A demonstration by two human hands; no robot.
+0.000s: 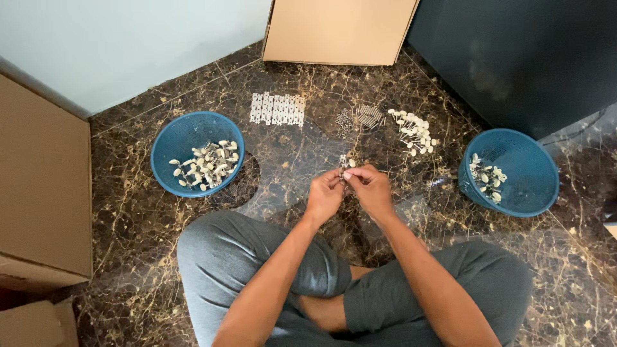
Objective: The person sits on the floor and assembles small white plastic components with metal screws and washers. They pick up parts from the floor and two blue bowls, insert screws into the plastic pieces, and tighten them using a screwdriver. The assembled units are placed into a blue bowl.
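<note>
While pinched between both hands above the floor (128, 212), small metal part (343, 168) with cream knob: left hand (324, 196) and right hand (371, 189) closed on it; probably light, stiff, fiddly; best gripped by the metal body.

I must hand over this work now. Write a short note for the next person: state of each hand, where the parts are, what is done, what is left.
Left hand and right hand: both pinch one small metal-and-cream part between the fingertips, held above the floor.
Left blue basket: holds a heap of cream-and-metal pieces, seemingly the finished ones.
Right blue basket: holds only a few similar pieces.
On the floor ahead: a white strip block, a small pile of metal bits, and loose cream knobs.
Left to do: probably the part in hand and the loose pieces on the floor.
</note>
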